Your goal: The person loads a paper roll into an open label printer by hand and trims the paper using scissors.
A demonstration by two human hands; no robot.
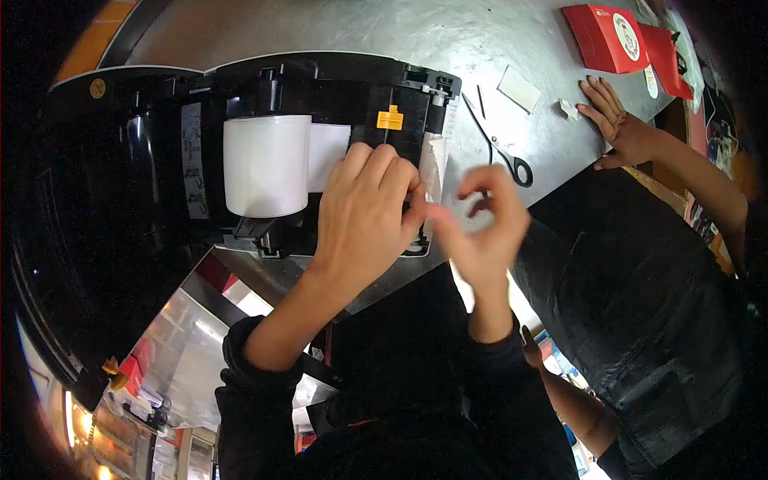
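One white roll (pixel 266 166), one black machine (pixel 156 172), one pair of scissors (pixel 494 142), one metal table (pixel 352 30)

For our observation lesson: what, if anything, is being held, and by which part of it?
It cannot be told: the left hand hides any pinch beside the crumpled white paper strip; the right hand is blurred, nothing visibly held.

On my view, the metal counter (pixel 344 28) bears an open black machine (pixel 332 84). To its right I record open scissors (pixel 495 140), a pale rectangular piece (pixel 518 89), a small torn scrap (pixel 568 110) and a red box (pixel 598 38).
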